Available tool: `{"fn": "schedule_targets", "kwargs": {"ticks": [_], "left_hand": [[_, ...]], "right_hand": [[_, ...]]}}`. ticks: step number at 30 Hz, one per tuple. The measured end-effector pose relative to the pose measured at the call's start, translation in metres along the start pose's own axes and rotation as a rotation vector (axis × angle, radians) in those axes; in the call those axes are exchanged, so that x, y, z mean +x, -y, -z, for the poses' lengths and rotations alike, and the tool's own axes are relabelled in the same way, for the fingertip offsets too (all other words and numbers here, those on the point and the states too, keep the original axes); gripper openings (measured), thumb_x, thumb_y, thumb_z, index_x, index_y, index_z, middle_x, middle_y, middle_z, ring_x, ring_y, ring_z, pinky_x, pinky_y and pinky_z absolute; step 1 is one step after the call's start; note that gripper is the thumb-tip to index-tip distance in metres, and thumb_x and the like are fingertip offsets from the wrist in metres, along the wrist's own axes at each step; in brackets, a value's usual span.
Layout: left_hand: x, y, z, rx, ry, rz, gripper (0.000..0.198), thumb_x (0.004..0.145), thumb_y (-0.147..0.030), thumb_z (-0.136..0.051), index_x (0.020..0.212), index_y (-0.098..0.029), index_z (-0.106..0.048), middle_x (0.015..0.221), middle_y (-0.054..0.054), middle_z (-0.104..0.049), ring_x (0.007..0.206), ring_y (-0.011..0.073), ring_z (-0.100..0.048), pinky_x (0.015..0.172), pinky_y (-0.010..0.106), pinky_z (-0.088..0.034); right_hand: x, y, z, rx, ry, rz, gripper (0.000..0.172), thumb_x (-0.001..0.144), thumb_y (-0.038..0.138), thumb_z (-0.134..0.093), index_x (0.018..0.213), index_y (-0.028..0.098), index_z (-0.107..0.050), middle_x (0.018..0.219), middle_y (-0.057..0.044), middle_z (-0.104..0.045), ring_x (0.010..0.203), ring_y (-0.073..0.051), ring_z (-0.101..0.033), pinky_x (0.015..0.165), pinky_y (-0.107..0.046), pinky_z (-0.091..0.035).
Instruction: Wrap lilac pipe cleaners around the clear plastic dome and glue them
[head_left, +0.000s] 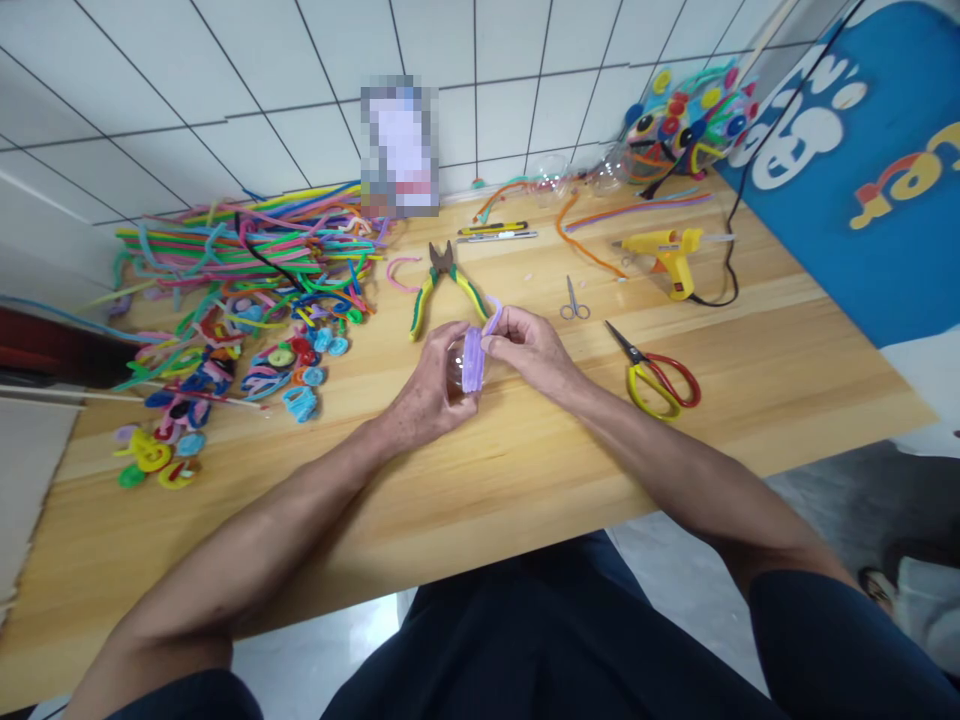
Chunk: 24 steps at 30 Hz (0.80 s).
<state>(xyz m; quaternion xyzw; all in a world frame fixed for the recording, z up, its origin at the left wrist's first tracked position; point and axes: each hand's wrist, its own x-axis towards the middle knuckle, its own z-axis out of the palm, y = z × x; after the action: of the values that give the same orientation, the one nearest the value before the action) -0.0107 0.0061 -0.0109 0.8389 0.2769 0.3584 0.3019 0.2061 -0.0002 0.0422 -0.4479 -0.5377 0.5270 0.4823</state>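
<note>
My left hand (431, 390) is closed around a small clear plastic ball (456, 368), held just above the table near its middle. Purple pipe cleaner (473, 362) is wound in several rows against the ball's right side. Between the thumb and fingers of my right hand (531, 348) is the pipe cleaner's loose end, which sticks up and curls at the top. Pliers (442, 270) with green and yellow handles lie just beyond my hands, jaws pointing away. Part of the ball is hidden by my left fingers.
Bundled pipe cleaners (247, 250) and coiled pieces (281, 365) cover the table's left side. To the right lie small scissors (574, 302), red-and-yellow scissors (651, 375) and a corded yellow glue gun (667, 250). Utility knives (495, 230) and a decorated ball (686, 125) are toward the wall.
</note>
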Motion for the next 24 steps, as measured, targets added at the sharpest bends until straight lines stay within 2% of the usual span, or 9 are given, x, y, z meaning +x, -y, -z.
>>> {"fn": "schedule_targets", "kwargs": {"ticks": [4,7,11,15,24], "left_hand": [[0.001,-0.003,0.001,-0.016,0.007,0.007,0.091,0.094,-0.038,-0.081,0.167,-0.03,-0.028,0.165,0.02,-0.042,0.156,0.0387,-0.05,0.13,0.066,-0.047],[0.002,-0.013,0.005,-0.075,0.022,0.058,0.079,0.1,-0.042,-0.073,0.166,-0.03,-0.031,0.165,0.019,-0.044,0.153,0.0367,-0.052,0.125,0.064,-0.052],[0.004,-0.024,0.009,-0.159,0.011,0.179,0.055,0.108,-0.046,-0.063,0.157,-0.029,-0.042,0.156,0.017,-0.052,0.133,0.0301,-0.063,0.11,0.056,-0.062],[0.005,-0.027,0.008,-0.22,0.005,0.222,0.049,0.108,-0.045,-0.064,0.15,-0.028,-0.045,0.137,0.011,-0.06,0.114,0.0233,-0.066,0.099,0.047,-0.065],[0.005,-0.028,0.006,-0.095,-0.011,0.134,0.049,0.108,-0.048,-0.06,0.149,-0.026,-0.045,0.147,0.016,-0.057,0.128,0.0298,-0.063,0.1,0.05,-0.063]], "right_hand": [[0.0,-0.001,0.0,0.006,-0.004,0.001,0.021,0.074,0.04,-0.076,0.081,0.024,-0.064,0.074,0.003,-0.064,0.073,-0.016,-0.059,0.072,-0.03,-0.051],[-0.001,0.0,-0.001,-0.001,-0.002,0.005,0.021,0.074,0.039,-0.076,0.079,0.024,-0.063,0.073,0.004,-0.063,0.072,-0.015,-0.058,0.071,-0.03,-0.049],[-0.003,0.001,-0.001,-0.02,0.02,-0.011,0.02,0.074,0.038,-0.077,0.08,0.024,-0.064,0.076,0.003,-0.064,0.073,-0.015,-0.057,0.069,-0.029,-0.047],[-0.004,0.002,0.0,-0.011,0.056,-0.02,0.023,0.075,0.038,-0.079,0.08,0.023,-0.064,0.078,0.002,-0.066,0.075,-0.016,-0.058,0.071,-0.03,-0.048],[-0.005,0.006,-0.002,-0.008,0.064,0.001,0.023,0.076,0.04,-0.079,0.077,0.023,-0.063,0.074,0.003,-0.064,0.071,-0.015,-0.056,0.07,-0.03,-0.048]]}}
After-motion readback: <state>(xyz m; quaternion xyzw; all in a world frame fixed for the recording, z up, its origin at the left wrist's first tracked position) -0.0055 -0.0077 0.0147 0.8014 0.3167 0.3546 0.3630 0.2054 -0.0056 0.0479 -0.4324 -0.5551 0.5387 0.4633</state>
